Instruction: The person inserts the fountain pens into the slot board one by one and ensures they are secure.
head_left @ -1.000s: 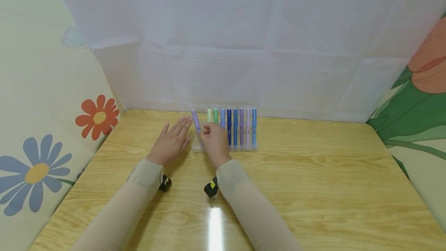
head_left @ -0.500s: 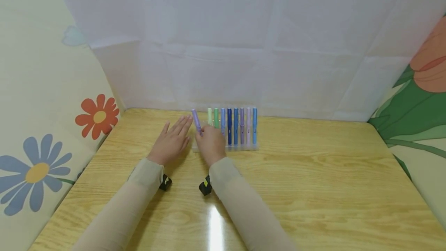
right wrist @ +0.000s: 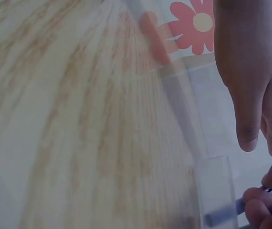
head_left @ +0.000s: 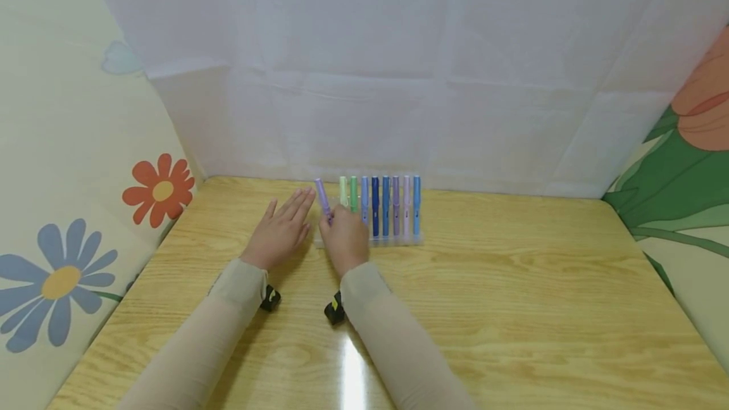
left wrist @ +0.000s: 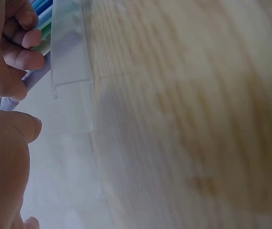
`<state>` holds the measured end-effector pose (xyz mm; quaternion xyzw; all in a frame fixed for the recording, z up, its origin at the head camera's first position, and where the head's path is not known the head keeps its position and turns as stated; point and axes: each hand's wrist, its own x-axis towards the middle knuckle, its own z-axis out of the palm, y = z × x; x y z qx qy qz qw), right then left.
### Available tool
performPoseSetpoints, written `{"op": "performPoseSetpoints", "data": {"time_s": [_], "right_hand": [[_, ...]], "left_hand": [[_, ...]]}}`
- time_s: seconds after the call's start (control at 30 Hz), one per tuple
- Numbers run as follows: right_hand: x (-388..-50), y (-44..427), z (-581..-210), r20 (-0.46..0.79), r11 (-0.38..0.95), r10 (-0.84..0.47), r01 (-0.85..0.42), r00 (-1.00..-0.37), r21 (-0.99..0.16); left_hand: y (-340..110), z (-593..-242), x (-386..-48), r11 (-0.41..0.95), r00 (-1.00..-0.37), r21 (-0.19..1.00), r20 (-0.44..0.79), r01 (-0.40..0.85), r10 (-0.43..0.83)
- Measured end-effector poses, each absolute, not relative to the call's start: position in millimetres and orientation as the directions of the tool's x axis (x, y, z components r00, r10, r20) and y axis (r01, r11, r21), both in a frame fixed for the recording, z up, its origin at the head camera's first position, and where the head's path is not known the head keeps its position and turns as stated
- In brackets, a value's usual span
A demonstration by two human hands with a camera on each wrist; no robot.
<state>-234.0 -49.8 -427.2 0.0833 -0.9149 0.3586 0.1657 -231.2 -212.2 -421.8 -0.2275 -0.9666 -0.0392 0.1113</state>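
My right hand (head_left: 345, 236) pinches a light purple pen (head_left: 323, 195) at the left end of a clear plastic pen rack (head_left: 395, 241). The pen leans left at its top; in the right wrist view its lower end (right wrist: 216, 217) shows behind the rack's clear front wall (right wrist: 216, 174). My left hand (head_left: 277, 229) lies beside the rack with fingers straight, their tips close to the pen's upper part. In the left wrist view, the right fingers (left wrist: 24, 57) curl around the pen (left wrist: 38, 78). Part of the rack is hidden behind my right hand.
Several capped pens stand in a row in the rack, among them a green pen (head_left: 354, 192), a dark blue pen (head_left: 375, 207) and a blue pen (head_left: 417, 204). A white cloth (head_left: 364, 81) hangs behind the wooden table (head_left: 512, 290). Flower-printed cloth (head_left: 51, 144) borders the sides.
My right hand has shifted a little left and its fingers have closed lower around the purple pen. The pen has moved slightly right. My left hand has stayed in place.
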Motion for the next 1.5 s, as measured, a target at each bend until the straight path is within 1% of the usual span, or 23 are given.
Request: {"op": "performPoseSetpoints", "data": {"time_s": [0.2,0.47,0.73,1.0,1.13,1.3,1.4,1.5], "right_hand": [[-234,-52,-433,0.354,0.676,0.031,-0.241,-0.935,-0.696],[-234,-52,-435,0.384,0.672,0.040,-0.260,-0.922,-0.693],[-233,-52,-434,0.370,0.684,0.026,-0.253,-0.929,-0.684],[-231,-48,-433,0.396,0.651,-0.013,-0.309,-0.918,-0.694],[-230,-41,-428,0.388,0.597,-0.036,-0.332,-0.921,-0.731],[-226,-26,-416,0.400,0.480,-0.039,-0.368,-0.916,-0.796],[-223,-13,-409,0.440,0.420,-0.060,-0.423,-0.896,-0.803],[-223,5,-406,0.488,0.396,-0.079,-0.476,-0.869,-0.785]], "left_hand": [[-212,-420,-230,0.894,-0.875,0.026,0.221,0.447,0.431],[-214,-421,-231,0.898,-0.881,0.024,0.209,0.439,0.425],[-215,-422,-231,0.900,-0.883,0.021,0.205,0.434,0.421],[-213,-420,-230,0.898,-0.881,0.025,0.209,0.438,0.424],[-213,-419,-230,0.898,-0.881,0.027,0.209,0.440,0.425],[-214,-420,-232,0.900,-0.884,0.031,0.207,0.434,0.419],[-215,-421,-233,0.911,-0.895,0.034,0.203,0.412,0.397],[-214,-421,-233,0.919,-0.903,0.045,0.212,0.392,0.374]]}}
